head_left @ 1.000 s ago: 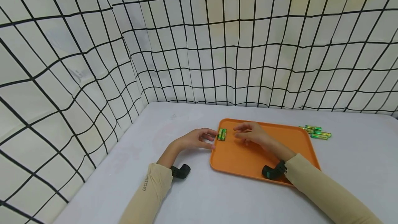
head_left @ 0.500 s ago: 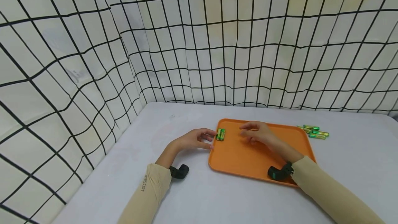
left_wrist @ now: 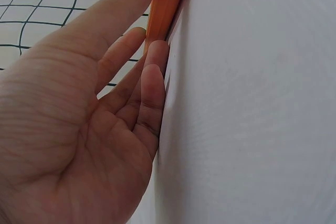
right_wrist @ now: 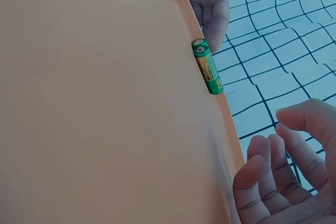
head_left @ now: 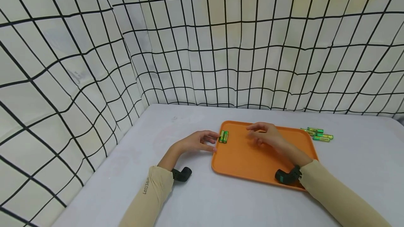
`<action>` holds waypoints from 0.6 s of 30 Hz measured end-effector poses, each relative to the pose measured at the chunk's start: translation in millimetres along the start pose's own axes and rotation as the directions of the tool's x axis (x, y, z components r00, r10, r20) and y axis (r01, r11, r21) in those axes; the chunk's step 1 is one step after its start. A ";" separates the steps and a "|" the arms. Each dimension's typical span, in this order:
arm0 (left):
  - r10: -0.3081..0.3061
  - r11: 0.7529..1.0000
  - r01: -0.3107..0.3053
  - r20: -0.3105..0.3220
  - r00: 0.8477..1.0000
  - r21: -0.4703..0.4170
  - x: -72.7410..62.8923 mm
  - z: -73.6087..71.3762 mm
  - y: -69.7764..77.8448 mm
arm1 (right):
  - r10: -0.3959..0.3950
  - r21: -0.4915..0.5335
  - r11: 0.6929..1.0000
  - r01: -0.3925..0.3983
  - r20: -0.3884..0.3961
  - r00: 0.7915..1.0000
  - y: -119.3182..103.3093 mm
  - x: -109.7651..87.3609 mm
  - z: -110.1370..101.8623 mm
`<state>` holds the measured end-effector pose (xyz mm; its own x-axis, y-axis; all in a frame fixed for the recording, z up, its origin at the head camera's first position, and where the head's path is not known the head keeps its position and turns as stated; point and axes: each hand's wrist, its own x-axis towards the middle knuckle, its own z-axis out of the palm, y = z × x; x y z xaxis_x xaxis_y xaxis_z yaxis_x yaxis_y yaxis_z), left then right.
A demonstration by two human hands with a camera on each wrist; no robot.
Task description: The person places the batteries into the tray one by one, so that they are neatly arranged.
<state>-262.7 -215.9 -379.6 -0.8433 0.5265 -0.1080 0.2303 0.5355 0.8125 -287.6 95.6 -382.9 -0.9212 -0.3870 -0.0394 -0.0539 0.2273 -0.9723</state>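
Note:
Two green-and-gold batteries (head_left: 223, 136) lie side by side at the left end of an orange tray (head_left: 246, 164). The left hand (head_left: 197, 141) rests beside that end, thumb and fingertips right at the rim and the fingers loosely bent. In the left wrist view, the thumb (left_wrist: 118, 14) reaches the tray's outer wall (left_wrist: 170, 3), with the other fingers close to the white table. Over the upper middle of the tray is the right hand (head_left: 266, 136), fingers loosely bent and nothing between them. The right wrist view shows the batteries (right_wrist: 208, 69) just inside the rim.
Several more green-and-gold batteries (head_left: 320, 135) lie in a loose pile on the white table (head_left: 189, 199), right of the tray's far corner. A black net (head_left: 217, 50) over white sheeting stands behind the table and along its left.
The right hand has drawn back to the right, away from the two batteries on the tray. The left hand stays at the rim. The head view has shifted slightly.

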 end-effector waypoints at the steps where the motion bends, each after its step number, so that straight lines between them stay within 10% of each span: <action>1: 0.000 1.000 0.000 0.000 1.000 -0.001 0.2 0.0 0.0 | 0.005 -0.005 1.000 -0.005 -0.005 1.000 -0.1 -0.7 -1.0; 18: 0.010 1.000 -0.010 0.002 1.000 0.004 1.2 -0.4 -1.7 | -0.028 -0.079 0.997 0.026 -0.019 0.999 -2.8 -9.0 -21.2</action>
<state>-264.4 -216.5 -380.9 -0.8399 0.5333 -0.1013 0.2407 0.5332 0.8110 -287.3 117.4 -374.9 -0.9265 -0.3761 -0.0079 -0.1084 0.2868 -0.9518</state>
